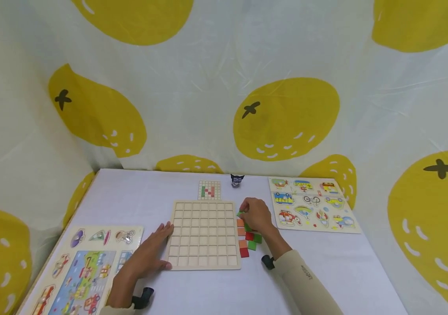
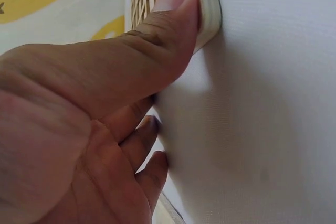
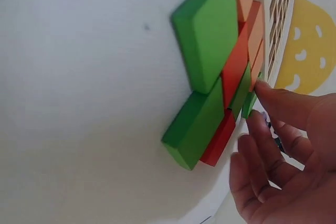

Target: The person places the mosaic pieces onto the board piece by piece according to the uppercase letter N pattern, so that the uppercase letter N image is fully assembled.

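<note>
A wooden grid board [image 1: 204, 232] lies flat in the middle of the table, its cells bare. My left hand [image 1: 149, 251] rests against the board's left side, fingers extended. In the left wrist view its thumb [image 2: 170, 3] presses on the rim near a corner, while the other fingers touch the tabletop. Just off the board's upper right side, my right hand [image 1: 257, 214] pinches a green square block [image 3: 250, 103] between thumb and fingertips. Below that hand lie several loose blocks: orange [image 1: 241, 223], red [image 1: 244, 253] and green [image 1: 252, 245].
Behind the board lies a small pattern card [image 1: 209, 190] with coloured squares, and a small dark figurine [image 1: 237, 180] stands beside it. A vehicle puzzle board [image 1: 312, 203] lies at the right. Another picture puzzle [image 1: 86, 271] sits at the left, partly under my left arm.
</note>
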The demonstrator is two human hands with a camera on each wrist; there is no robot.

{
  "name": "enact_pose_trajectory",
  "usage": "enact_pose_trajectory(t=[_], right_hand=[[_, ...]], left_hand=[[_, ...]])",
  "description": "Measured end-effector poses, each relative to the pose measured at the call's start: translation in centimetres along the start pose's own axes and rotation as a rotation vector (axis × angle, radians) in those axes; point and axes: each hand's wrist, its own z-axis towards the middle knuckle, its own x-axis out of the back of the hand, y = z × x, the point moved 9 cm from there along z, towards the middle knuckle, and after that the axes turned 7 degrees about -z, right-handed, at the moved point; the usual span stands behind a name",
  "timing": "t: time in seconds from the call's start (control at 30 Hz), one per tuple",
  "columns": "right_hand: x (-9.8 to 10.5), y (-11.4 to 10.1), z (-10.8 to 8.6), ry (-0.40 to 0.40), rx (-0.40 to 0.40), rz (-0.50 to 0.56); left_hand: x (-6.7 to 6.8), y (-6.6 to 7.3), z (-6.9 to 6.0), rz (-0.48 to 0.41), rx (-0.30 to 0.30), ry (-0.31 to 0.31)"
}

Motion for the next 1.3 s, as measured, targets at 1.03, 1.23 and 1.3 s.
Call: enact_pose_trajectory(t=[1.03, 1.23, 1.3], right_hand=[[0.6, -0.5, -0.8, 0.063, -0.002, 0.164], [0.3, 0.3, -0.8, 0.042, -0.058, 0.128], [0.2, 0.6, -0.9, 0.027, -0.073, 0.114]], left_hand=[[-0.2, -0.2, -0.3, -0.044, -0.002, 0.023], [0.1, -0.1, -0.2, -0.041, -0.019, 0.031], [0.1, -0.1, -0.2, -0.039, -0.019, 0.029]])
